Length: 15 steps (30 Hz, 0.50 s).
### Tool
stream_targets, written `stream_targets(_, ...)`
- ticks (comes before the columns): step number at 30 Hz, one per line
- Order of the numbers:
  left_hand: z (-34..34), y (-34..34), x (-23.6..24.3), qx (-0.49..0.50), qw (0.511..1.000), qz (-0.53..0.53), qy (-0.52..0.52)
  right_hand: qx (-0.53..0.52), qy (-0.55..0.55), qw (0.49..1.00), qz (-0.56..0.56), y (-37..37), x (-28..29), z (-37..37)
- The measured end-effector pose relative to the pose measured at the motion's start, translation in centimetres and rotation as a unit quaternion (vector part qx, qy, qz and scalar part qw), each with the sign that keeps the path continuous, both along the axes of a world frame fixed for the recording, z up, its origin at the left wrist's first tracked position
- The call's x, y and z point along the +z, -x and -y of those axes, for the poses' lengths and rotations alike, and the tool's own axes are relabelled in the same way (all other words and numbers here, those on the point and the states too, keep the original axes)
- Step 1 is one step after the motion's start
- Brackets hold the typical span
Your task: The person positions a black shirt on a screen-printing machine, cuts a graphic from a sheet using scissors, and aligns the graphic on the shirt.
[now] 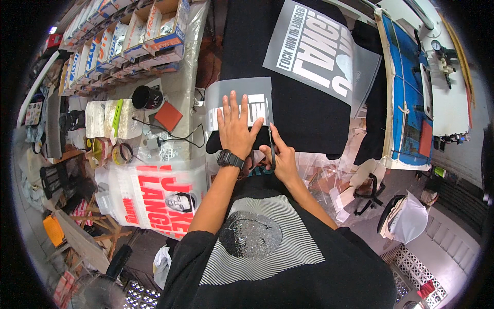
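Note:
My left hand (235,124) lies flat, fingers spread, on a small grey translucent sheet (218,90) with white printed shapes, at the near left corner of black fabric (303,119). Beside the sheet's right edge, my right hand (283,157) grips black-handled scissors (272,149), their blades pointing away from me along that edge. Part of the handles is hidden by my fingers. A larger grey sheet with white print (293,49) lies farther right on the fabric.
Boxes on a rack (134,44) stand back left, near a black mug (146,97) and a red block (168,116). A red-printed sheet (134,185) lies near left. At right are a blue padded platform (399,62), a chair base (368,195) and stacked sheets (411,219).

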<state>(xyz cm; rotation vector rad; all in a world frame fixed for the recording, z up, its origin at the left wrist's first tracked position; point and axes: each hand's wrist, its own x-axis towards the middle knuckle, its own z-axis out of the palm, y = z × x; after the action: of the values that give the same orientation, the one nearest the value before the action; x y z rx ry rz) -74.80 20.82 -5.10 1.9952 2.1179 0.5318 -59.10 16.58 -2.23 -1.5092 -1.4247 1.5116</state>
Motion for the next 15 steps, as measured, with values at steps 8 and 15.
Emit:
stream_targets(8, 0.0, 0.0, -0.3, -0.002, 1.0, 0.006, -0.007, -0.014, -0.073, 0.997, 0.021, 2.0, 2.4, -9.6)
stream_targets(15, 0.5, 0.0, 0.0, 0.011, 1.0, 0.02, -0.021, 0.12, -0.344, 0.871, 0.331, -1.3, 2.3, -12.6)
